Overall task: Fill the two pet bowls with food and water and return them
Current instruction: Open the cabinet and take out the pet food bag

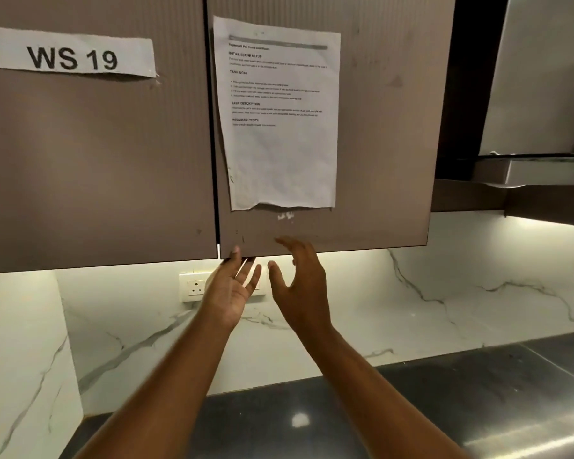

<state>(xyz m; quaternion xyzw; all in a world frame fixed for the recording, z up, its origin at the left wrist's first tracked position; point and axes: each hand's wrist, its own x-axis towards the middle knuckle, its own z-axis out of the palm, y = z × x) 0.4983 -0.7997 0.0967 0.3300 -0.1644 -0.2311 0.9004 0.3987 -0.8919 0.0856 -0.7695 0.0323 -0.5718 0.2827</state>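
Head view label [70,54]: taped strip on the left cabinet door, reads "WS 19".
Sheet [280,114]: printed page on the right cabinet door [378,127], headings "INITIAL SCENE SETUP", "TASK GOAL", "TASK DESCRIPTION", "REQUIRED PROPS"; small print too blurry.
Left hand [232,289]: palm up, fingertips hooked under that door's bottom edge.
Right hand [300,286]: fingers spread, holding nothing.
Pet bowls: nowhere in view.
Counter [444,392]: dark, glossy.

One head-worn view, tilted up and close to two brown wall cabinet doors [328,127]; the dark tabletop [444,392] lies low and near, marble backsplash [444,293] far behind
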